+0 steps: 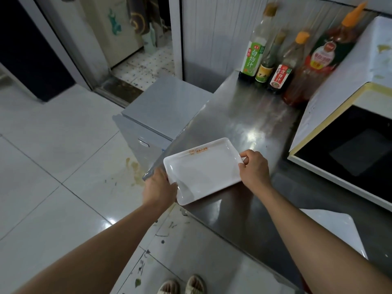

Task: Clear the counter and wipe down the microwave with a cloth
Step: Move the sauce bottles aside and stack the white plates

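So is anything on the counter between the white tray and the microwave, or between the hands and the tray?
Nothing visible. Both hands already grip the white tray: left hand at its near-left end, right hand at its right end. Bare steel counter lies between it and the microwave; the sauce bottles stand further back.

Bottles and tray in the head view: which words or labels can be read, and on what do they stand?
"白灼汁": green-label bottle.
"凉拌汁", partly blurred: red-label bottle.
Small yellow-label bottle: blurred.
Large orange-capped bottle: red label unreadable.
White tray: orange rim print too small.
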The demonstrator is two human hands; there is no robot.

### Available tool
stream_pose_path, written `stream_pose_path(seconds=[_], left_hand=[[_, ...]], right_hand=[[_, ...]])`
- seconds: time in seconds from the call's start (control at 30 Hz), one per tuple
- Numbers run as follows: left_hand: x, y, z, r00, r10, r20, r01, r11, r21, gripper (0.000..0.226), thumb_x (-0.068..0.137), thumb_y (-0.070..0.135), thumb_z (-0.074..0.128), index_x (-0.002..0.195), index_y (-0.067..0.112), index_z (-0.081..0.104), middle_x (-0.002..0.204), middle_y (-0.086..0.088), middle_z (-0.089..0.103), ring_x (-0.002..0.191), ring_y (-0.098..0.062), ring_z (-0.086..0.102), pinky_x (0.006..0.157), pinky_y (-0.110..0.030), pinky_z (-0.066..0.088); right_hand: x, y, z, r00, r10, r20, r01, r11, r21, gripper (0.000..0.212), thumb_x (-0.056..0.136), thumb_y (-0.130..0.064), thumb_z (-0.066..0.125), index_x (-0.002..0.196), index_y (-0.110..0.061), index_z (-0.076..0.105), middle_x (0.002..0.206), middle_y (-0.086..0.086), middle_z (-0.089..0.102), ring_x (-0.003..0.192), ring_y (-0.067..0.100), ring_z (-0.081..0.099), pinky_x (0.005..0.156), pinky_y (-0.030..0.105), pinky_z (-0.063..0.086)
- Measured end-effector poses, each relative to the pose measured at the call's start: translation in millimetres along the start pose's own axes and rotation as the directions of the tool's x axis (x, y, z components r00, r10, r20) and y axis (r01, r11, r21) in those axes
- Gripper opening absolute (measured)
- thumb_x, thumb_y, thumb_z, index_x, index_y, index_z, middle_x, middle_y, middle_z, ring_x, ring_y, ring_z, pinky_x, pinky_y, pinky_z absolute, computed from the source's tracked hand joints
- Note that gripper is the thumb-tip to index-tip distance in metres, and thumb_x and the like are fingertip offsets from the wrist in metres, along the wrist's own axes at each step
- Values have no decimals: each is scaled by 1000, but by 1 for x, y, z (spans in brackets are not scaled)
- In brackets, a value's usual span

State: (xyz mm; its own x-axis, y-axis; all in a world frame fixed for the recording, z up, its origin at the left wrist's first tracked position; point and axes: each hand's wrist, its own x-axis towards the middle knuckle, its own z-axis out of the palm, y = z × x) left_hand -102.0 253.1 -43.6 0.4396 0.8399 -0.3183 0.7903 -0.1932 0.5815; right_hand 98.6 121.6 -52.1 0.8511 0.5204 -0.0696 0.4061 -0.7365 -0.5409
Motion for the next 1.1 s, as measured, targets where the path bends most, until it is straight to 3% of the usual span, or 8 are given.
stream_pose_path(seconds=[0.2, 0.33, 0.43, 0.57, 0.73, 0.87, 1.0, 1.1], left_hand=[[-2, -2, -10, 996, -19, 91, 15, 999, 42, 17, 81, 13, 58, 97, 9, 55, 83, -5, 64, 80, -25, 64, 52, -27, 45], [-15, 6, -23, 993, 66, 102, -72, 996, 60, 42, 82, 23, 64, 117, 12, 46, 108, -9, 61, 98, -27, 58, 70, -31, 42], [-28, 17, -27, 974, 157, 166, -170, 983, 66, 41, 81, 29, 67, 114, 16, 47, 112, -8, 59, 100, -27, 58, 76, -33, 47], [-50, 37, -21, 916, 277, 289, -303, 952, 46, 36, 81, 29, 67, 108, 17, 46, 112, -8, 58, 101, -28, 57, 85, -39, 51], [-78, 63, 1, 812, 410, 416, -475, 878, 61, 37, 83, 30, 66, 112, 17, 48, 113, -6, 60, 94, -21, 51, 78, -31, 40], [-99, 86, 25, 708, 494, 505, -586, 810, 29, 44, 83, 28, 68, 120, 13, 50, 117, -7, 59, 102, -21, 55, 84, -27, 41], [-119, 113, 53, 633, 535, 559, -663, 748, 36, 39, 85, 26, 67, 117, 11, 49, 111, -12, 60, 91, -22, 56, 75, -26, 43], [-130, 135, 76, 589, 562, 581, -718, 694, 56, 38, 84, 24, 66, 117, 10, 51, 113, -13, 60, 102, -28, 57, 80, -29, 44]], right_hand=[[-18, -1, -9, 998, 36, 56, -38, 999, 26, 48, 81, -12, 63, 127, -10, 50, 119, 13, 53, 107, 30, 55, 88, 32, 42], [-43, -5, -31, 996, 67, 60, -68, 997, 30, 60, 81, -18, 65, 136, -13, 41, 129, 14, 48, 118, 30, 50, 96, 37, 42], [-70, -2, -52, 993, 110, 31, -112, 992, 57, 63, 82, -20, 65, 138, -14, 38, 133, 13, 46, 122, 28, 48, 100, 36, 41], [-111, 7, -81, 979, 199, -33, -197, 979, 61, 60, 82, -24, 66, 136, -15, 41, 134, 9, 45, 125, 24, 46, 102, 36, 41], [-165, 38, -113, 926, 341, -160, -338, 940, 49, 54, 81, -24, 67, 129, -11, 46, 128, 12, 52, 117, 27, 51, 95, 33, 44], [-206, 69, -130, 859, 473, -197, -458, 881, 118, 62, 81, -19, 66, 137, -7, 42, 135, 13, 49, 123, 24, 49, 104, 30, 39], [-238, 97, -139, 796, 570, -204, -551, 821, 148, 46, 81, -16, 64, 122, -3, 49, 122, 18, 55, 110, 30, 55, 84, 27, 41], [-258, 116, -138, 742, 621, -251, -587, 784, 203, 39, 79, -10, 64, 114, 1, 51, 115, 21, 56, 106, 32, 55, 80, 29, 41]])
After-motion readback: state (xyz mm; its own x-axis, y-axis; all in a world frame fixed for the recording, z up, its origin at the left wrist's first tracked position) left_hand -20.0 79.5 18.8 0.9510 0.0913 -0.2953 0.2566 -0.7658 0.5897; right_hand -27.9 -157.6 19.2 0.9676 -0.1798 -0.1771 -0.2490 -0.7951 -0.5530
